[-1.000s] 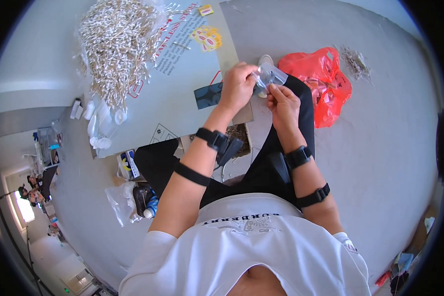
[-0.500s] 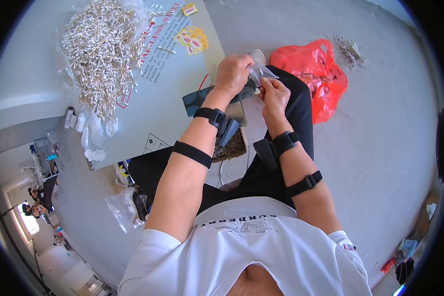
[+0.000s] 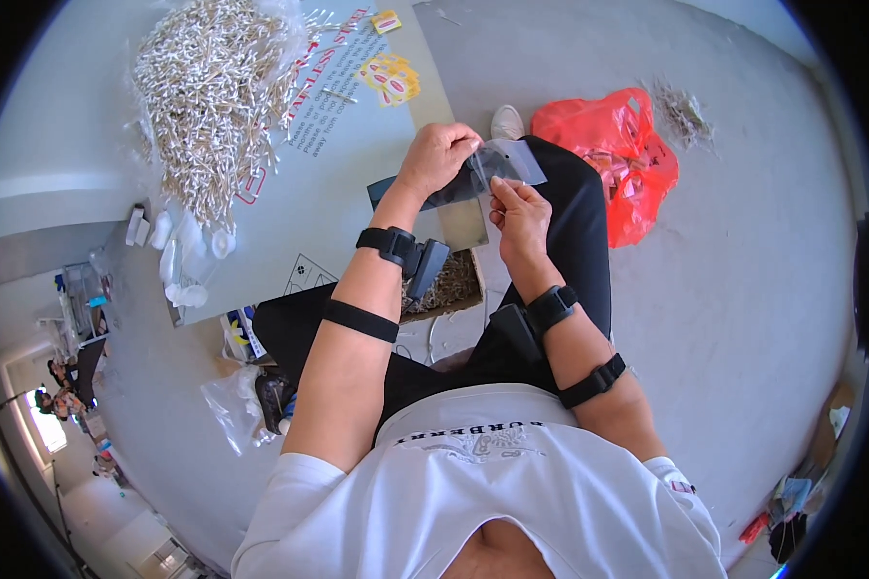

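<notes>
A small clear plastic bag (image 3: 519, 164) stretches between my two hands, above my dark-trousered knee and just off the table's right edge. My left hand (image 3: 436, 162) pinches its left side, fingers pressed together. My right hand (image 3: 523, 214) grips its lower edge between thumb and fingers. A dark, see-through strip (image 3: 380, 193) lies on the table, partly hidden by my left wrist. Left of my hands, a large heap of cotton swabs (image 3: 208, 111) spills from an open clear bag. Yellow-and-white printed cards (image 3: 391, 79) lie in a loose pile beyond my left hand.
On the floor at right sits a red plastic bag (image 3: 637, 198) with small packets inside, near scattered swabs (image 3: 684, 111). A cardboard box (image 3: 465, 285) of swabs stands below the table edge. White containers (image 3: 188, 265) rest at the table's left corner; one more card (image 3: 386, 21) lies farther off.
Both hands have shifted leftward and a little nearer to me. Between them the clear bag now spreads flatter and wider. The view has moved slightly, showing more of the white shoe.
</notes>
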`<move>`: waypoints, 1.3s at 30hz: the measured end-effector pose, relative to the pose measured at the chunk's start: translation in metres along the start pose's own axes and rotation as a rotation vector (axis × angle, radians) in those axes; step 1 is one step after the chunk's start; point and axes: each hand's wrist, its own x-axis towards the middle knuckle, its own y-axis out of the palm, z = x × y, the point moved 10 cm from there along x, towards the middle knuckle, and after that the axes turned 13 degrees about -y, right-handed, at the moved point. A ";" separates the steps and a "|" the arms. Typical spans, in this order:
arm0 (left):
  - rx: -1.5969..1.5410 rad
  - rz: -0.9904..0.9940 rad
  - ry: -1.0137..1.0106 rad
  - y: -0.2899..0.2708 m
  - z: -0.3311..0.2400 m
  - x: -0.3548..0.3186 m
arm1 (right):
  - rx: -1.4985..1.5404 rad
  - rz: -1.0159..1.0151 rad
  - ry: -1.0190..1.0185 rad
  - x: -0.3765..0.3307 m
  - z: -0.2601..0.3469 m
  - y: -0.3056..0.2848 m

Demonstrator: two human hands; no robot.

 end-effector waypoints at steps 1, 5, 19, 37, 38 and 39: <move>-0.001 -0.006 -0.001 -0.001 0.001 0.000 | -0.002 0.006 0.001 -0.002 0.000 0.003; 0.169 -0.011 -0.044 0.001 0.005 0.003 | -0.047 -0.065 0.041 -0.007 -0.006 -0.001; 0.127 -0.125 -0.396 -0.003 0.047 -0.009 | -0.124 -0.100 0.044 0.006 -0.017 -0.013; -0.905 0.021 -0.718 0.044 0.045 -0.055 | -0.009 -0.052 0.092 0.008 -0.025 -0.011; -0.903 0.021 -0.720 0.044 0.046 -0.056 | -0.020 -0.043 0.074 0.008 -0.022 -0.010; -0.831 0.060 -0.713 0.047 0.043 -0.056 | -0.031 -0.035 0.055 0.009 -0.021 -0.010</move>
